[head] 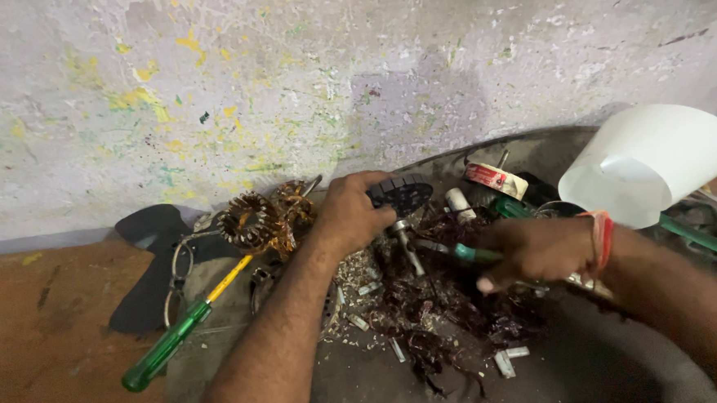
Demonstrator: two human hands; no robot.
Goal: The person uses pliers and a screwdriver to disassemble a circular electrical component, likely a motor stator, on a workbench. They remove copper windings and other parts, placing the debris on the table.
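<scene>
Copper-wound stator (249, 219) is set aside by a screwdriver (177, 334) at the tray's (535, 147) left edge. A black rotor (401, 195) is clamped by the left hand (351, 214); a green tool (477, 255) is gripped by the right hand (533, 254). Stripped wire (430, 312) lies heaped below, so stripping is judged well advanced, the rotor unfinished.

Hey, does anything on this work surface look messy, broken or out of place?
Yes. Dark reddish wire scraps and small pale tube pieces lie strewn loose below the hands. A white plastic cone lies tipped on its side at the right. The left hand rests on a black toothed disc; the right hand grips a green-handled tool.
</scene>
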